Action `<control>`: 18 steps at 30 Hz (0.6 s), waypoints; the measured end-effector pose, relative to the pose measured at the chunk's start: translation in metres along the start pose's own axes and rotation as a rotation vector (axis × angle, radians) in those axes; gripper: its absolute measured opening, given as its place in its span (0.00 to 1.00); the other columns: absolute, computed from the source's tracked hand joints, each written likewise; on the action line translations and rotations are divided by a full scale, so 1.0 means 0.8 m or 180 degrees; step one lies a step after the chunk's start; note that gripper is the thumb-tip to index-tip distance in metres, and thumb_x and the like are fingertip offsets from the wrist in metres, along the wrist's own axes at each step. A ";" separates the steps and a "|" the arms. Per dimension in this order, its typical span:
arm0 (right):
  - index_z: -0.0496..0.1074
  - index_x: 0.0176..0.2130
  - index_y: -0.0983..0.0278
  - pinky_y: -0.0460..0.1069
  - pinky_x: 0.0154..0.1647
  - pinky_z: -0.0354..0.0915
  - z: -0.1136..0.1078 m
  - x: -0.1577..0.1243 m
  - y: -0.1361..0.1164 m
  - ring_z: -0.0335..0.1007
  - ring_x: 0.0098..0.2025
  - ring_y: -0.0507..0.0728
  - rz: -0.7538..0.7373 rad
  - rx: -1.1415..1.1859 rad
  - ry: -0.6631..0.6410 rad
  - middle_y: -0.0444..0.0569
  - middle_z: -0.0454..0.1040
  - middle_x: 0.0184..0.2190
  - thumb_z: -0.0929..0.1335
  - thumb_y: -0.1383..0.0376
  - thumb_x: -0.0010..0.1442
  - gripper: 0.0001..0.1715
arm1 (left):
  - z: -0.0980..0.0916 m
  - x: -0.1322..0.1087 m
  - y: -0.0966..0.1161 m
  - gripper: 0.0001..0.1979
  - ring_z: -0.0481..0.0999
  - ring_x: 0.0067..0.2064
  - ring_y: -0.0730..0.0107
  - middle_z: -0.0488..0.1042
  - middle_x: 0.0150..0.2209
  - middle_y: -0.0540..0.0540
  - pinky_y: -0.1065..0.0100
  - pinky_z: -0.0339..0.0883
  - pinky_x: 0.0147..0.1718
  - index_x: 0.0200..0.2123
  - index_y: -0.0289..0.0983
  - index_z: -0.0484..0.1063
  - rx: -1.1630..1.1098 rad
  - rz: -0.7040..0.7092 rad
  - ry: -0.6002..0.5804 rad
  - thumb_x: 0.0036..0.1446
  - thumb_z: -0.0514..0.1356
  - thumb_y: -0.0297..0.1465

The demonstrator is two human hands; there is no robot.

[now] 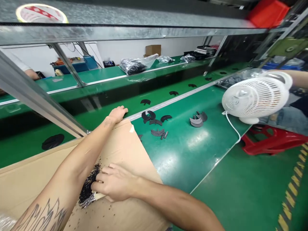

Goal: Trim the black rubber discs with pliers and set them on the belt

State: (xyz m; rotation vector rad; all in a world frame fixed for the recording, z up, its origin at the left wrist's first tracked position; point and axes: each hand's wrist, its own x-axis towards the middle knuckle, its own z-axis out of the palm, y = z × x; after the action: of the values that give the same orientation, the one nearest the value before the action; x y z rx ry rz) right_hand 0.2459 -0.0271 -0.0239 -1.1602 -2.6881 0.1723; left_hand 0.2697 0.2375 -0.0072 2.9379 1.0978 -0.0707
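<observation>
Many black bits point(88, 185) strew cardboard point(125, 146); one bag point(151, 60) perhaps holds parts point(133, 68).

Partly covered, partly cropped, partly blurred.
Toward seven o'clock, black bits point(88, 187), too small to identify singly, disappear behind the left forearm point(72, 168); the right hand point(114, 183) hides part of a metal tool point(88, 200), its grip unclear. At three, a blurred co-worker point(284, 122) is cut off behind the fan point(255, 94); at one, the top edge crops a red bin point(269, 14).
</observation>
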 end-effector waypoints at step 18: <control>0.70 0.62 0.63 0.55 0.63 0.67 0.022 0.021 0.019 0.72 0.59 0.59 0.1880 0.2962 0.2499 0.57 0.74 0.57 0.68 0.52 0.67 0.29 | -0.038 -0.297 -0.062 0.14 0.81 0.36 0.64 0.80 0.36 0.47 0.63 0.78 0.37 0.38 0.39 0.75 -0.2576 -0.0090 0.2127 0.62 0.64 0.45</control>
State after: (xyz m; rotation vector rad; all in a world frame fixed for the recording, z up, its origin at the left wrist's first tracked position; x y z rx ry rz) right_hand 0.2414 -0.0051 -0.0411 -1.2517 -1.2704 0.7609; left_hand 0.0589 0.1199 0.0346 2.2088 0.8836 1.1270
